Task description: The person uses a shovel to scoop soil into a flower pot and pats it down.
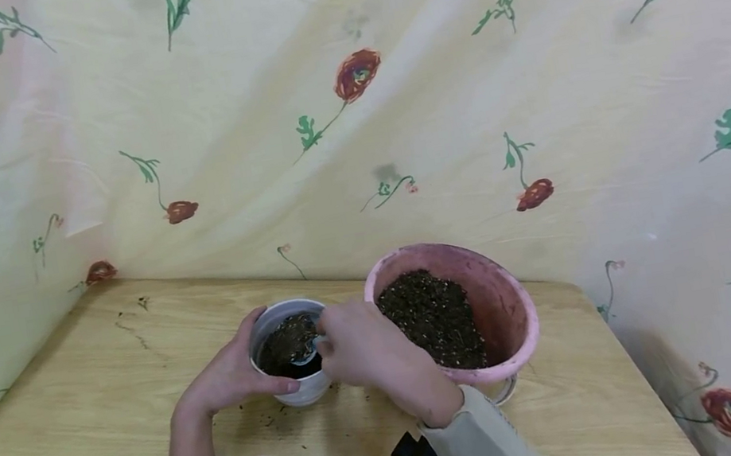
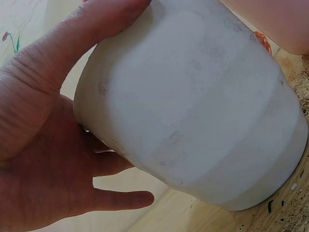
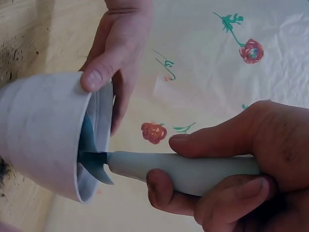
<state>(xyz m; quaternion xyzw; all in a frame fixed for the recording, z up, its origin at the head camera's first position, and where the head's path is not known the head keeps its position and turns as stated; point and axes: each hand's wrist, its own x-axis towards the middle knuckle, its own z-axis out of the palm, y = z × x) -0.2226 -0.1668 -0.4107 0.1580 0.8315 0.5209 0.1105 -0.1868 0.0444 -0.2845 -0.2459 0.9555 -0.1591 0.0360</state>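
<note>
A white flower pot stands on the table, with dark soil inside. My left hand grips it at the rim, thumb on the near side and fingers round the far left; in the left wrist view the lower fingers reach past its wall. My right hand holds a small garden trowel by its pale handle. The trowel's bluish blade is inside the pot's mouth, partly hidden by the rim.
To the right stands a large pink tub with dark potting soil heaped toward its left side. Soil crumbs lie scattered on the wooden table. A flower-patterned cloth hangs behind and along the sides.
</note>
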